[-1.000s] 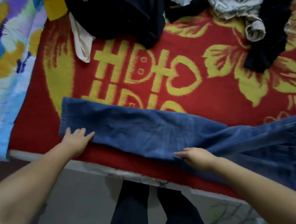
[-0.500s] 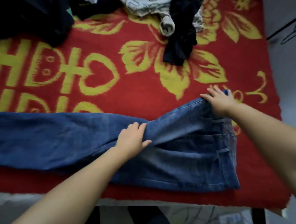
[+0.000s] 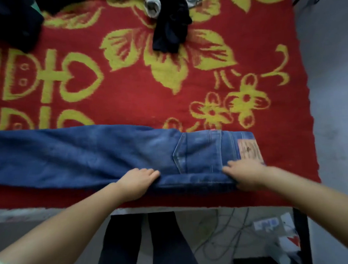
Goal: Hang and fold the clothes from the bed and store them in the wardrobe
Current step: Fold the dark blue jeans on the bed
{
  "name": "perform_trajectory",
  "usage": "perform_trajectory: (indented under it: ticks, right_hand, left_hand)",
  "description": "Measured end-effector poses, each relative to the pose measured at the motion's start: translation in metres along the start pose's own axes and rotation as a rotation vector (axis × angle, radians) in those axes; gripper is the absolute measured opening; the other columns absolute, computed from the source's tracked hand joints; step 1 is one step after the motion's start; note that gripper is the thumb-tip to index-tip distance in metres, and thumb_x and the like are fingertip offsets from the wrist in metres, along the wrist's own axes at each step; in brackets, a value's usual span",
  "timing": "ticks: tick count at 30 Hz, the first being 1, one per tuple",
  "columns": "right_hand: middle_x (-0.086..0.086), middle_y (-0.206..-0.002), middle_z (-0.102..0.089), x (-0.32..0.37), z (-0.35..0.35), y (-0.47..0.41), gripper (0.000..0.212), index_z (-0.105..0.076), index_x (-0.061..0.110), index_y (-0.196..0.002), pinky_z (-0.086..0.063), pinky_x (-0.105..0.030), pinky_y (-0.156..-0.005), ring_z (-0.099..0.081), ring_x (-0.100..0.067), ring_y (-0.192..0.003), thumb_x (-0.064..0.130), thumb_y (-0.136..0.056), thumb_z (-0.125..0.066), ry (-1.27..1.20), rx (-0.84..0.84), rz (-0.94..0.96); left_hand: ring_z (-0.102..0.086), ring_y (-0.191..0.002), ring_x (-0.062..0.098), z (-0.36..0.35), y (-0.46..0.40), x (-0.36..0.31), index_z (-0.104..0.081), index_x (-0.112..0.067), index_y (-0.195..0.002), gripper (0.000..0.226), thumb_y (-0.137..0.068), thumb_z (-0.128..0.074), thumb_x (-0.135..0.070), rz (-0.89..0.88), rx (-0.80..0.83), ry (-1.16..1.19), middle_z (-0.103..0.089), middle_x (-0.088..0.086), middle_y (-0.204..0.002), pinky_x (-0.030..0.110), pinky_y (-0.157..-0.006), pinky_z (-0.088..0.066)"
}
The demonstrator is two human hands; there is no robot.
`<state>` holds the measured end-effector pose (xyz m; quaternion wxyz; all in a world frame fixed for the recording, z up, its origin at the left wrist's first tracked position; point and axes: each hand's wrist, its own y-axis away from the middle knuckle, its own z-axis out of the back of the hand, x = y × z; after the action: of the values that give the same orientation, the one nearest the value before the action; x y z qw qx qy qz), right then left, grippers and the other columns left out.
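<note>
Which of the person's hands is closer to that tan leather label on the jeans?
The right hand. It rests on the jeans just below the tan label, nearly touching it. The left hand lies further along the near edge, past the back pocket.

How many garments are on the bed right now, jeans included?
4 visible: jeans along the near edge under both hands, black garment top centre, grey one beside it, dark pile top left. More may lie out of frame.

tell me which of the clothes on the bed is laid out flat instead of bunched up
The blue jeans, stretched along the near edge under the left hand and right hand. The dark garments farther back lie crumpled in heaps.
</note>
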<state>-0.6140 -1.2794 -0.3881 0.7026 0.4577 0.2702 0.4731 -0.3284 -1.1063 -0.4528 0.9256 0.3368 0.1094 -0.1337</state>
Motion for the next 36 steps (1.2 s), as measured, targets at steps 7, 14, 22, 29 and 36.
perform_trajectory:
  ticks: [7,14,22,29,36]
  right_hand:
    - [-0.01,-0.124,-0.057,-0.01,-0.078,-0.03,0.034,-0.056,0.016,-0.123,-0.044,-0.039,-0.094,-0.053,-0.031,-0.116,0.027,-0.091,-0.057,-0.847,-0.586,-0.434]
    - [-0.017,-0.137,-0.051,-0.045,-0.097,-0.066,0.083,-0.038,0.004,-0.141,-0.042,-0.048,-0.105,-0.051,-0.033,-0.124,0.041,-0.077,-0.077,-1.891,-0.444,-0.692]
    - [0.005,-0.079,-0.069,-0.075,-0.105,-0.068,0.011,-0.063,0.019,-0.08,-0.05,-0.028,-0.068,-0.064,-0.009,-0.069,0.021,-0.083,-0.073,-1.871,-0.992,-0.573]
    - [-0.002,-0.101,-0.068,-0.081,-0.122,-0.074,0.032,-0.06,0.013,-0.113,-0.051,-0.027,-0.069,-0.065,-0.014,-0.087,0.03,-0.086,-0.069,-1.832,-0.71,-0.493]
    - [-0.013,-0.112,-0.067,-0.05,-0.035,0.001,0.028,-0.057,0.016,-0.109,-0.053,-0.015,-0.068,-0.067,-0.003,-0.079,0.011,-0.084,-0.07,-1.873,-0.84,-0.136]
  left_hand:
    - [-0.034,-0.127,0.03,-0.018,-0.028,-0.018,-0.022,-0.039,-0.148,0.06,-0.092,-0.044,-0.04,0.061,0.292,-0.059,-0.027,0.011,-0.141,0.042,-0.095,-0.038]
    - [-0.06,-0.096,0.033,-0.004,-0.042,-0.055,-0.064,-0.018,-0.114,0.033,-0.085,-0.051,-0.022,0.017,-0.306,-0.028,-0.058,0.013,-0.107,0.04,-0.081,-0.044]
    - [0.031,-0.141,0.022,-0.008,-0.089,-0.033,0.03,-0.044,-0.138,0.076,-0.083,-0.013,-0.075,0.561,-0.299,0.198,0.035,-0.001,-0.153,0.07,-0.106,0.002]
    - [0.047,-0.13,0.026,-0.025,-0.123,-0.017,0.049,-0.044,-0.121,0.084,-0.078,-0.011,-0.083,0.582,-0.102,0.124,0.054,0.002,-0.139,0.075,-0.1,0.005]
    - [-0.005,-0.148,0.017,0.023,-0.09,-0.091,-0.017,-0.021,-0.152,0.063,-0.099,-0.045,-0.038,0.477,-0.462,0.928,-0.004,0.005,-0.16,0.038,-0.117,-0.011]
